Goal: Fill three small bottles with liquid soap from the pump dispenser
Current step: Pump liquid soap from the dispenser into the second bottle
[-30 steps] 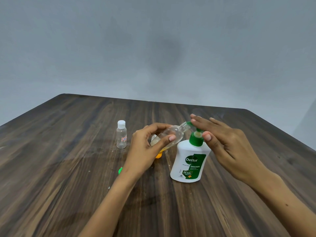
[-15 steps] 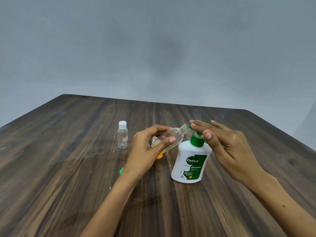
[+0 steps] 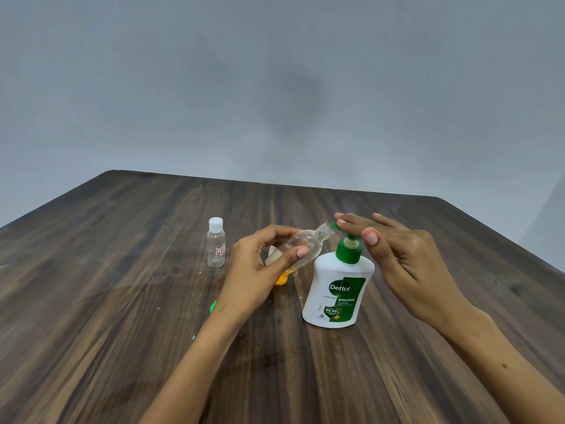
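My left hand holds a small clear bottle tilted, its open mouth up against the green spout of the pump dispenser. Some pale liquid lies in the bottle's lower end. The dispenser is white with a green label and stands upright on the table. My right hand lies over the pump head with fingers stretched flat on it, thumb beside the green collar. A second small clear bottle with a white cap stands upright to the left, apart from both hands.
A dark wooden table carries everything. An orange object sits partly hidden under my left hand. A small green cap peeks out beside my left wrist. A grey wall rises behind the table's far edge.
Almost nothing differs. Both hands keep their pose, the bottle stays at the spout, and my right fingers remain on the pump head.
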Demonstrator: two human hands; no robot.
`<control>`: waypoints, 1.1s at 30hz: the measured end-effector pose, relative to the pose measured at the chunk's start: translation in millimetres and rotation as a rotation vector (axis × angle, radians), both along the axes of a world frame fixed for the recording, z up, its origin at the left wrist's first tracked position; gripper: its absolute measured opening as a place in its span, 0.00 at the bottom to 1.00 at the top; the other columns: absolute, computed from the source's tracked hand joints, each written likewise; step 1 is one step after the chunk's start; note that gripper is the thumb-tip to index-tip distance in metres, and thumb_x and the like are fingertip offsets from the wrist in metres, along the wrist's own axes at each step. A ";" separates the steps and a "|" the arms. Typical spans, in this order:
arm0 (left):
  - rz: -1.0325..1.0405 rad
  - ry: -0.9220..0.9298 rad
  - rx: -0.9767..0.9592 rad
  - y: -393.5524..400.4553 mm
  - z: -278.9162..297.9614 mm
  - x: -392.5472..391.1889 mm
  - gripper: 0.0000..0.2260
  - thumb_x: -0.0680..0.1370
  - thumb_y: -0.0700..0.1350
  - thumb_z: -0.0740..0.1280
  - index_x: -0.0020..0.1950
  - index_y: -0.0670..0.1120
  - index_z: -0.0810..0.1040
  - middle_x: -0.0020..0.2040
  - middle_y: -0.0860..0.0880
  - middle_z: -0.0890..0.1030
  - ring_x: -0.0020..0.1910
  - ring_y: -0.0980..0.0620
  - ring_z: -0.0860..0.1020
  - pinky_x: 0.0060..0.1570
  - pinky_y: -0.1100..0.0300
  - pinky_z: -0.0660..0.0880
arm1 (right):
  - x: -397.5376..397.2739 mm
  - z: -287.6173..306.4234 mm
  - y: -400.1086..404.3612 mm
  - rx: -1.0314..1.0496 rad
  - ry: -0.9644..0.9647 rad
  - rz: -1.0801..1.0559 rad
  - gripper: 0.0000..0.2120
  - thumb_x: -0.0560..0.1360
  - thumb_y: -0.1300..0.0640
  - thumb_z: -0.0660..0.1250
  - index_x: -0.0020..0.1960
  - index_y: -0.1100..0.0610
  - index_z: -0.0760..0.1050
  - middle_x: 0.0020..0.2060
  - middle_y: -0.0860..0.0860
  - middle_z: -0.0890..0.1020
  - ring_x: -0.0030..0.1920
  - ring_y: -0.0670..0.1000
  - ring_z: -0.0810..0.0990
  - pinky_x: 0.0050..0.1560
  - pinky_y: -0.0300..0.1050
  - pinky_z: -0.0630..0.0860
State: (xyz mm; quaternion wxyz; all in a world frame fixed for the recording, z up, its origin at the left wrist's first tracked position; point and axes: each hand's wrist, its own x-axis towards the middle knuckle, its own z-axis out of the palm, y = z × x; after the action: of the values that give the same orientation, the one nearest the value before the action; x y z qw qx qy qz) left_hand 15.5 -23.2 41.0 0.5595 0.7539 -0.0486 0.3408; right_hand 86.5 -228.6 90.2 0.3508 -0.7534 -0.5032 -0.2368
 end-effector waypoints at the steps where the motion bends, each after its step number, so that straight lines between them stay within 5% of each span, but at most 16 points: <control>1: -0.001 0.000 -0.004 -0.2 0.4 -0.2 0.10 0.72 0.47 0.73 0.53 0.49 0.83 0.48 0.56 0.85 0.50 0.60 0.81 0.50 0.70 0.74 | 0.3 -0.4 0.8 0.012 0.009 -0.001 0.28 0.82 0.38 0.48 0.61 0.54 0.79 0.60 0.45 0.80 0.63 0.39 0.76 0.68 0.44 0.68; 33: -0.011 -0.009 0.003 -0.3 2.9 -3.7 0.11 0.72 0.48 0.72 0.53 0.49 0.83 0.48 0.59 0.85 0.51 0.62 0.81 0.50 0.73 0.73 | -0.1 -9.0 -0.5 -0.007 -0.046 -0.011 0.26 0.82 0.39 0.48 0.66 0.54 0.73 0.63 0.46 0.78 0.67 0.41 0.72 0.69 0.47 0.68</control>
State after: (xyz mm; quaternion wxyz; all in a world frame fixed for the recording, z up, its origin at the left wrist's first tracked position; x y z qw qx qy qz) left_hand 11.8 -23.5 43.9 0.5602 0.7528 -0.0556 0.3411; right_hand 86.4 -229.1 81.2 0.3349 -0.7519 -0.5078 -0.2543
